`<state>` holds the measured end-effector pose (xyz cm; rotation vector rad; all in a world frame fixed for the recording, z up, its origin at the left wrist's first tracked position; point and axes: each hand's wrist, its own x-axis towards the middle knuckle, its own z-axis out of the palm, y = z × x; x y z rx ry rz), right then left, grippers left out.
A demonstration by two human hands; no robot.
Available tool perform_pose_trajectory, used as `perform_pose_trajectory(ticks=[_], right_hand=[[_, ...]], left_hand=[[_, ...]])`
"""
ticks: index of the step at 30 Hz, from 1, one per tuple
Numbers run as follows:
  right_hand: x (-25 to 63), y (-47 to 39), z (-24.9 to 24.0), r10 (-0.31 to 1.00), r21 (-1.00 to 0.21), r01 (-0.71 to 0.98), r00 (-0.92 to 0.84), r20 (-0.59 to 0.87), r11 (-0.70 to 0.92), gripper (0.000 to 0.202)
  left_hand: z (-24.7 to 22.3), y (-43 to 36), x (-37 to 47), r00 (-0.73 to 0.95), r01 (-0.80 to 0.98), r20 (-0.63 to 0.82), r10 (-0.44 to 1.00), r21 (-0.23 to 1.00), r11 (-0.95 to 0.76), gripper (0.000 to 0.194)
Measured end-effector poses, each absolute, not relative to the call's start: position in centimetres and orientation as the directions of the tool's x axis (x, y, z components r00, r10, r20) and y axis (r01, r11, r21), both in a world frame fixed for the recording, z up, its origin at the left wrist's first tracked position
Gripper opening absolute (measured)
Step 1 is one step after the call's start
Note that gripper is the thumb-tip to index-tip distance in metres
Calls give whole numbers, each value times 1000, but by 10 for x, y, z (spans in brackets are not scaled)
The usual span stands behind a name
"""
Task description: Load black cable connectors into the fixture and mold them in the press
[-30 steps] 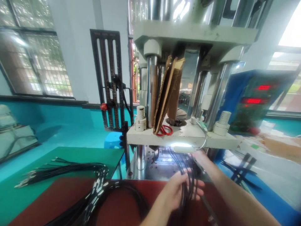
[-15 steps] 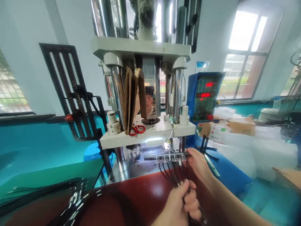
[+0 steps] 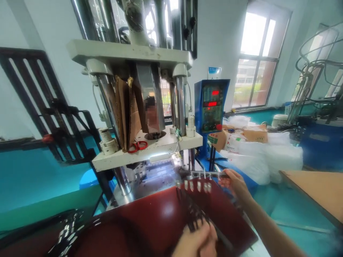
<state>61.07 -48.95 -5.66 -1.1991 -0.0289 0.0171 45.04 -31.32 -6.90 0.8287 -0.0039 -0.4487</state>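
My left hand (image 3: 199, 237) is closed round a bundle of black cables (image 3: 191, 210) above the dark red tabletop (image 3: 160, 217). Pale connector ends (image 3: 198, 186) fan out at the top of the cables, blurred by motion. Farther right, my right hand (image 3: 233, 180) grips the right end of a dark bar with a row of pale prongs (image 3: 205, 174). The connector ends hang just below this bar, apart from it.
A press (image 3: 147, 146) stands ahead, with red-handled scissors (image 3: 137, 146) and cardboard (image 3: 125, 114) on its plate. A blue control box (image 3: 211, 107) is right of it. More black cables (image 3: 66, 228) lie at lower left; bags (image 3: 278, 153) are at right.
The cable ends have come off the bar and are now below it. My right hand has moved right with the bar, my left hand down and left. The view has turned right.
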Motion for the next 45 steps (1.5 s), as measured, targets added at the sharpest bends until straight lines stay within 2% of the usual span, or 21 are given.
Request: perform_pose_trajectory(ticks=[2,4,8,11,14,18,20,22,24,27,30,32,34,36,38,40,41,43,45], right_hand=[[601,-498,-67,5,-951,-20,1000,-19,310,20],[590,-505,-79,-13,-963,-49,998,-54,267,22],[573,-523,-98,27,-972,-112,994,-109,207,32],[572,-539,-107,86,-994,17,996,8,-107,32],[573,-551,-114,133,-863,239,971,200,-445,19],[569,-550,-112,294,-529,430,899,325,-732,7],[565,-539,-102,341,-418,485,863,374,-768,17],[563,-522,-90,395,-361,545,821,411,-757,26],[564,-502,-81,468,-331,598,790,396,-730,22],[571,-477,-77,526,-313,632,769,363,-709,9],[578,-467,-71,512,-335,646,756,408,-686,20],[577,-473,-57,405,-386,647,735,543,-657,21],[571,-489,-35,216,-397,651,656,723,-647,21],[558,-514,-10,87,-295,606,520,850,-739,19],[542,-538,9,121,-116,427,488,864,-897,25],[529,-554,14,114,-21,246,522,845,-969,53],[524,-556,11,140,5,247,532,835,-969,61],[518,-548,-6,287,4,457,551,783,-889,59],[513,-521,-28,521,-81,746,535,665,-661,45]], left_hand=[[-56,-310,462,949,299,-170,-264,747,594,33],[-46,-304,481,987,163,-136,-90,836,523,33],[-52,-291,528,992,39,-50,118,995,94,26],[-72,-287,556,986,57,-21,166,975,-213,27],[-87,-287,569,994,54,-13,106,917,-396,32],[-89,-289,569,999,37,-17,48,883,-468,34],[-86,-290,567,999,34,-17,38,868,-496,35],[-85,-291,566,999,38,-19,41,853,-520,36],[-83,-292,566,999,44,-21,49,842,-538,35],[-82,-294,564,998,44,-17,53,831,-554,35],[-82,-295,563,999,34,-6,51,824,-566,35],[-82,-297,562,999,29,2,52,814,-580,34],[-81,-298,562,998,30,7,61,812,-583,34],[-80,-300,560,996,44,5,85,819,-572,35],[-74,-302,553,994,44,17,110,845,-533,35],[-63,-304,540,991,-18,70,113,913,-407,33],[-55,-303,531,989,-70,104,102,953,-296,31],[-36,-299,514,983,-170,170,74,985,-5,29],[-13,-288,499,973,-223,198,114,937,268,29]])
